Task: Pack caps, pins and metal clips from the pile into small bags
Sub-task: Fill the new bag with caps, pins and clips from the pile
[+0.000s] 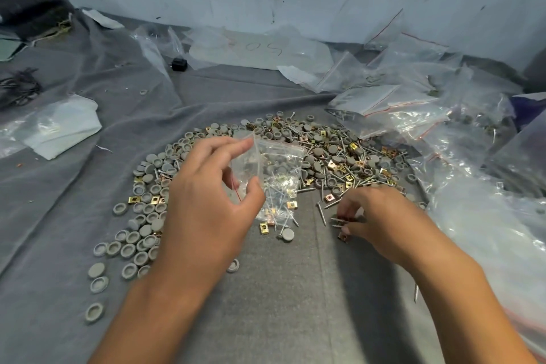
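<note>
Grey cloth [280, 289] covers the work surface. Left hand [206, 201] pinches a small clear bag [277, 174] by its mouth; right hand [381, 221] pinches a few pins [339, 220] beside the pile [310, 151] (caps, pins, clips). Filling seems underway; next, the pins must meet the bag's opening. Its contents blur through the plastic.

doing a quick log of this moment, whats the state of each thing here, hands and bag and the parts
left hand: pinches the small bag, raised off the cloth
small bag: upright, part filled with pins and clips
right hand: fingers curled on pins at the pile's near edge
pile: loose, mixed, spread on the grey cloth
spare bags: lying flat, heaped at right
</note>
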Action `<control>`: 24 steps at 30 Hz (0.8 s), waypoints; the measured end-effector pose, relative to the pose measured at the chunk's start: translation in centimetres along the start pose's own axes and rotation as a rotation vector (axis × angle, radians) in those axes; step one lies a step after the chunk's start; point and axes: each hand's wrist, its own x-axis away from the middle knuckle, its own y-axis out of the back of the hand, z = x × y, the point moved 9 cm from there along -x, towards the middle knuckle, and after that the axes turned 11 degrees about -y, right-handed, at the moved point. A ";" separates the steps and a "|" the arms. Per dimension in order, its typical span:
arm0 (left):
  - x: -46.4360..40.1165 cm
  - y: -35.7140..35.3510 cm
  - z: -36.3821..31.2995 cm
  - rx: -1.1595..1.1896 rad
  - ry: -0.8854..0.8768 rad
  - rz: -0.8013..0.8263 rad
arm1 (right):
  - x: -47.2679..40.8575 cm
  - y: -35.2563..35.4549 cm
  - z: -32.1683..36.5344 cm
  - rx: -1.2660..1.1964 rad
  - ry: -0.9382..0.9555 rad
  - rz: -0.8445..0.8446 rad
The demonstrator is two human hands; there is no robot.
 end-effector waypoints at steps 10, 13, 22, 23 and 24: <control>0.2 -0.9 -0.2 -0.004 -0.002 0.048 | 0.7 0.6 0.9 0.023 0.136 -0.093; 0.2 -1.0 -0.2 0.000 -0.006 0.052 | 0.8 0.7 0.4 0.063 0.109 -0.100; 0.2 -1.3 -0.2 0.001 -0.004 0.067 | 0.7 0.0 0.5 0.133 0.045 -0.047; 0.3 -1.3 -0.2 0.003 -0.005 0.071 | 0.6 -0.2 0.4 0.142 0.045 -0.037; 0.3 -1.4 -0.1 0.006 -0.005 0.076 | 0.5 -0.2 0.4 0.146 0.053 -0.034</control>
